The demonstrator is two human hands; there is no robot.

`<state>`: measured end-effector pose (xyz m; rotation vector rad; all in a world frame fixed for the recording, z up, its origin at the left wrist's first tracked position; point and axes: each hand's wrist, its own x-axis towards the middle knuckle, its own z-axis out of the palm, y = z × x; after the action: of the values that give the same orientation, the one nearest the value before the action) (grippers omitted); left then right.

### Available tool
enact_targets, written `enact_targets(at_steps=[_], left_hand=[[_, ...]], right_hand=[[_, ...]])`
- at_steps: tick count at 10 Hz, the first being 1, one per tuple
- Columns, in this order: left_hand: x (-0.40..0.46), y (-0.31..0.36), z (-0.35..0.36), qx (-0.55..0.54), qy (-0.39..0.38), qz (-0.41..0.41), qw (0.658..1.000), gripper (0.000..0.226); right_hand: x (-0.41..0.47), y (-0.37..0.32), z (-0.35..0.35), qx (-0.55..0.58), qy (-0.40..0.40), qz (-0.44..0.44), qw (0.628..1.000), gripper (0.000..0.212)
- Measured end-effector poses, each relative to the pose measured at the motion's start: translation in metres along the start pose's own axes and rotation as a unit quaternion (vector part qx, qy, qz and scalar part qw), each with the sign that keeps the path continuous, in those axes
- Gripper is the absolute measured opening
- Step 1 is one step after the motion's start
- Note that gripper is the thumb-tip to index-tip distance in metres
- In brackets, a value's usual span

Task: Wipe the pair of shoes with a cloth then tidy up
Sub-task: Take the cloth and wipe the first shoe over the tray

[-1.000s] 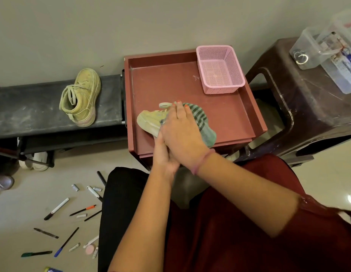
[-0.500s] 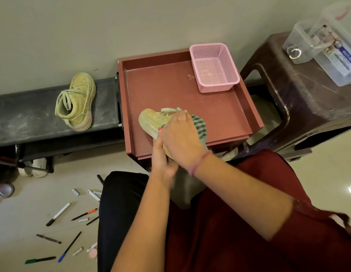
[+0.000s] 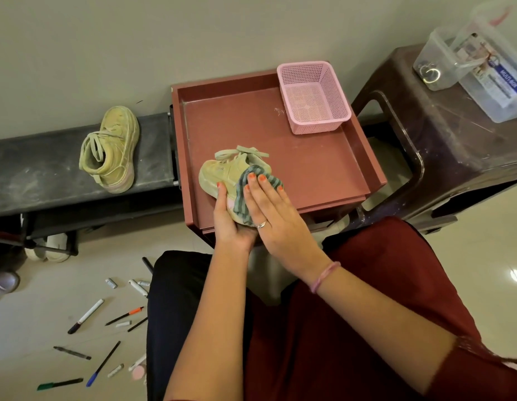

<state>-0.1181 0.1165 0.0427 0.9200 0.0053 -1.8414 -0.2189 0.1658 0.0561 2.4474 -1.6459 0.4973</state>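
We took the red tray [image 3: 323, 169] as our landmark. It sat between a dark stool [image 3: 442, 146] on its right and a black bench [image 3: 34, 166] on its left, with a pink basket [image 3: 313, 96] in its far right corner. On the bench, well apart from the tray, lay the second shoe [image 3: 111, 149], which we judged still to be cleaned. Pens [image 3: 86, 314] were scattered on the floor [image 3: 34, 314] below the bench.

The first shoe [image 3: 222, 175] was at the tray's near left edge, toe pointing left, laces toward the wall. Compared with a second earlier, our right hand [image 3: 276, 215] had drawn back from the top of the shoe toward its heel, so the upper and laces showed again; we read this as one wiping stroke in progress, with tidying up not yet begun.

The left hand [image 3: 231, 224] cupped the shoe from below at the near side, fingers curled round the sole, closed firmly on it. The right hand lay almost flat, fingers extended, pressing the striped cloth [image 3: 245, 192] against the shoe's side. It held the cloth down by pressure, not by a pinch.
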Motion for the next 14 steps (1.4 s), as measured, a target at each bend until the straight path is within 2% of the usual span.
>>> enact_targets(at_steps=[1,2,3,4,5,6,7,8,9,10,11,12,13,14], left_hand=[[0.001,0.006,0.003,-0.044,-0.024,-0.020,0.999,0.050],[0.001,0.008,0.000,-0.051,-0.021,-0.030,0.998,0.053],[-0.004,0.002,-0.015,-0.010,-0.050,-0.020,0.998,0.050],[-0.013,-0.004,-0.025,0.045,-0.047,0.063,0.996,0.048],[0.000,0.005,-0.013,-0.054,-0.027,-0.012,0.998,0.053],[0.007,0.014,-0.007,-0.108,-0.020,0.012,0.994,0.049],[0.001,0.020,-0.015,-0.144,-0.037,0.021,0.989,0.040],[0.002,0.017,-0.020,-0.158,-0.023,-0.001,0.987,0.044],[0.010,0.021,-0.019,-0.164,0.012,-0.030,0.986,0.049],[0.000,0.014,-0.015,-0.137,0.023,-0.008,0.990,0.050],[-0.028,0.006,0.002,-0.357,-0.036,-0.001,0.934,0.062],[-0.028,0.018,0.004,-0.413,0.036,-0.038,0.909,0.052],[-0.009,0.025,-0.010,-0.143,0.024,0.011,0.989,0.034],[0.008,0.027,-0.027,-0.113,0.058,0.029,0.991,0.042]], right_hand=[[0.013,-0.007,0.022,0.094,0.053,0.038,0.993,0.050],[0.019,-0.023,0.036,0.238,0.190,0.070,0.950,0.053],[-0.003,-0.035,0.010,-0.287,-0.256,0.006,0.923,0.053],[-0.004,-0.050,0.007,-0.094,-0.109,0.091,0.985,0.056],[0.011,-0.038,0.005,0.200,-0.063,0.214,0.954,0.065],[0.036,-0.018,0.001,0.313,-0.123,0.233,0.913,0.072],[0.064,0.009,-0.004,0.439,-0.171,0.209,0.857,0.067],[0.069,0.014,-0.005,0.529,-0.111,0.299,0.786,0.055],[0.073,0.005,-0.005,0.446,-0.034,0.412,0.794,0.030],[0.063,-0.023,-0.003,0.387,-0.095,0.290,0.870,0.042],[0.039,-0.068,-0.017,0.310,-0.111,0.150,0.932,0.053],[0.035,-0.069,-0.018,0.254,-0.089,0.139,0.953,0.052],[0.067,-0.046,-0.013,0.285,-0.192,0.199,0.918,0.063],[0.095,-0.028,-0.009,0.284,-0.243,0.187,0.909,0.051]])
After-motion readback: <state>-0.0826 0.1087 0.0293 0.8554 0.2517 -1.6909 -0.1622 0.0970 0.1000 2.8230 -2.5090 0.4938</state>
